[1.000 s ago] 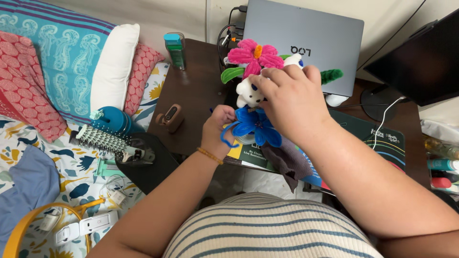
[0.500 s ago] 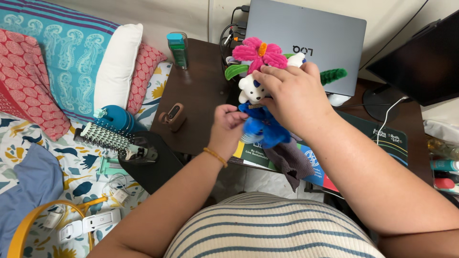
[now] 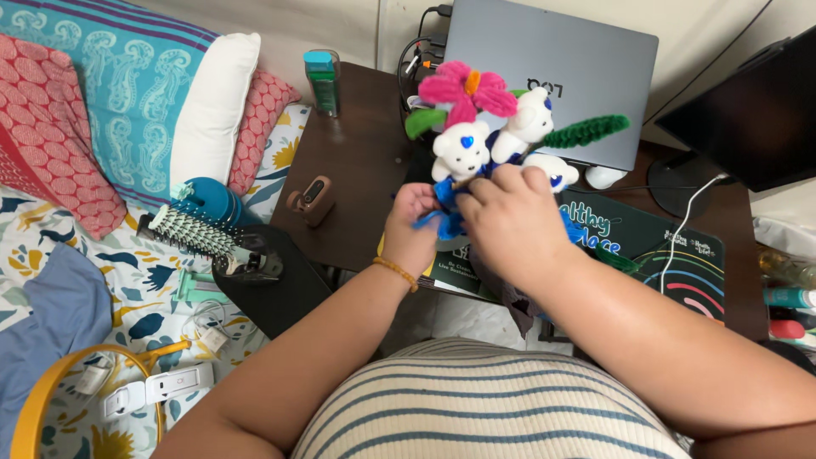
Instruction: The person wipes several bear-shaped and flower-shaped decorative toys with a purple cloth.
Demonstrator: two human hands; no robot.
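**A:** What do I have in hand, and where does it sit?

**B:** I hold a fuzzy wire bouquet above the dark wooden table, just in front of the closed grey laptop. My left hand is curled shut around the blue stems at the bouquet's base. My right hand is just beside it, touching, fingers closed on the same blue fuzzy wire.

**A:** Which way does the bouquet lie from my hands?

**B:** Its long axis runs from my hands up and away, toward the laptop. The heads stand beyond my knuckles: a pink flower farthest on the left, two small white bears nearer, and a green twisted stem leaning out to the right. Both hands are equally close to the base; the right covers more of it, so I cannot tell just how the wire sits under that palm.

**A:** What is around it?

**B:** Left of the laptop stands a small green bottle. Nearer me on the table lies a small brown case. Under my right hand are a dark printed mat and a grey cloth. Right of the laptop stands a black monitor. Well left of the table, on a patterned bedspread, lies a round hairbrush.

**A:** Anything in the way?

**B:** Cables at the laptop's left corner sit close behind the pink flower.
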